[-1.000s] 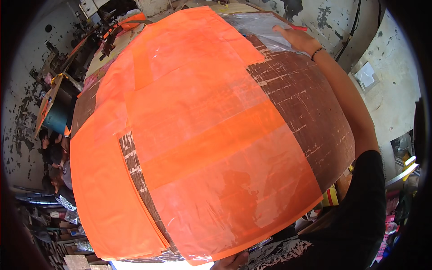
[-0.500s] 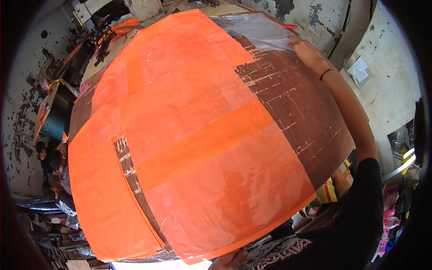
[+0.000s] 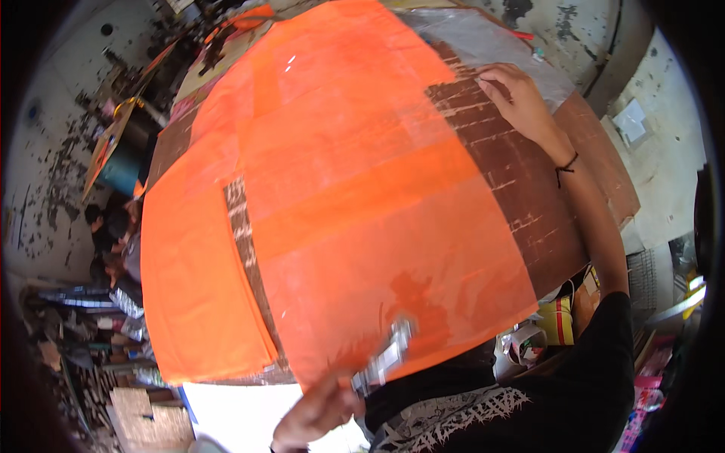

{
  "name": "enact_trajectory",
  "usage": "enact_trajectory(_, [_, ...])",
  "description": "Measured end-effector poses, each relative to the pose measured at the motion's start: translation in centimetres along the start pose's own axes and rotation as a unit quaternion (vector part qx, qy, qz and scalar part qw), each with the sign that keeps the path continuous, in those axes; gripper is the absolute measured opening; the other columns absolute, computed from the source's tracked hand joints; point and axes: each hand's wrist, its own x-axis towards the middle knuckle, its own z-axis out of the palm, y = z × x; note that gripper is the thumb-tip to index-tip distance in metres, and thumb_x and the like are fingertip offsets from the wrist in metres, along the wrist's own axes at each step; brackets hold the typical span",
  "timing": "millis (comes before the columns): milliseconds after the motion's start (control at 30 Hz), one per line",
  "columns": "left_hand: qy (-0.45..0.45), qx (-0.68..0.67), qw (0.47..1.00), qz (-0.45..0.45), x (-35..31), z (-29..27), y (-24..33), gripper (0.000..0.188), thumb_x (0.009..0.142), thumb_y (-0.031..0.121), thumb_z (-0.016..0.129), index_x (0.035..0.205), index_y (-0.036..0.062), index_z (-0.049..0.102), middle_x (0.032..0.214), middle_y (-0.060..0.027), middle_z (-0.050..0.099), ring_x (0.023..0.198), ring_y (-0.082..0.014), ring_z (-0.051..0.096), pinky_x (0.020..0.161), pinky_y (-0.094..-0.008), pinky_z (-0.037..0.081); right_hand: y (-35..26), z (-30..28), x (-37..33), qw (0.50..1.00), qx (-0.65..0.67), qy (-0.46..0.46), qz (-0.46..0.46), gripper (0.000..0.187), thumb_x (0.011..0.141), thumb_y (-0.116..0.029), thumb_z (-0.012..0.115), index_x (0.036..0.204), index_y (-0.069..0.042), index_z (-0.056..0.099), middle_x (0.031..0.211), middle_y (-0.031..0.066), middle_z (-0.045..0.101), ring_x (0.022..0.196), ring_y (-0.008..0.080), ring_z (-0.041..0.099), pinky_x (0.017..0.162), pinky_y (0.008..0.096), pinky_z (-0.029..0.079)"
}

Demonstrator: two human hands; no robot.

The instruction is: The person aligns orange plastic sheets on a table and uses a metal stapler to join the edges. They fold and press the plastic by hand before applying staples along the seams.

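Spreading across the brown tabletop [image 3: 547, 204], overlapping orange sheets [image 3: 362, 196] fill most of my view, bare board showing in a narrow strip between the left and middle ones. Clear plastic [image 3: 483, 41] lies far right, my right hand [image 3: 517, 98] blocking part of it; a yellow container [image 3: 557, 321] sits past the near-right edge. That hand is half-curled by the plastic; whether it pinches anything, I can't tell. Down low, my left hand [image 3: 321, 411] clasps a blurred silvery tool [image 3: 389, 356].

Orange sheet [image 3: 377, 219] | spread flat | silvery tool [image 3: 390, 357] (motion-blurred) | slanted by sheet's near edge
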Motion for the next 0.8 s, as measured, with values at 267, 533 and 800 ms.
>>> enact_trajectory(267, [-0.038, 0.060, 0.996, 0.060, 13.2, -3.5, 9.1, 0.049, 0.102, 0.044, 0.030, 0.113, 0.0015, 0.052, 0.059, 0.0002, 0.042, 0.040, -0.0068, 0.034, 0.036, -0.0224, 0.025, -13.1, -2.6, 1.4, 0.908, 0.410, -0.004, 0.087, 0.020, 0.089, -0.013, 0.062, 0.102, 0.001, 0.064, 0.094, 0.0110, 0.069, 0.085, 0.0169, 0.067, 0.076, 0.0285, 0.051])
enact_trajectory(533, [-0.136, 0.073, 0.987, 0.037, 16.1, -4.9, 8.3, 0.042, 0.102, 0.032, 0.034, 0.130, 0.0032, 0.047, 0.064, -0.0007, 0.047, 0.041, -0.0050, 0.034, 0.036, -0.0211, 0.024, -16.3, -2.3, -0.7, 0.908, 0.416, -0.031, 0.050, 0.021, 0.087, -0.011, 0.064, 0.107, -0.004, 0.064, 0.094, 0.0090, 0.069, 0.088, 0.0199, 0.067, 0.077, 0.0313, 0.051])
enact_trajectory(800, [-0.160, 0.062, 0.985, 0.032, 16.8, -6.1, 7.9, 0.039, 0.102, 0.026, 0.038, 0.132, 0.0021, 0.046, 0.066, -0.0016, 0.050, 0.042, -0.0041, 0.035, 0.037, -0.0195, 0.027, -15.9, -0.8, -1.7, 0.900, 0.415, -0.132, 0.032, 0.013, 0.087, -0.011, 0.064, 0.098, -0.004, 0.066, 0.090, 0.0077, 0.067, 0.088, 0.0227, 0.064, 0.078, 0.0322, 0.049])
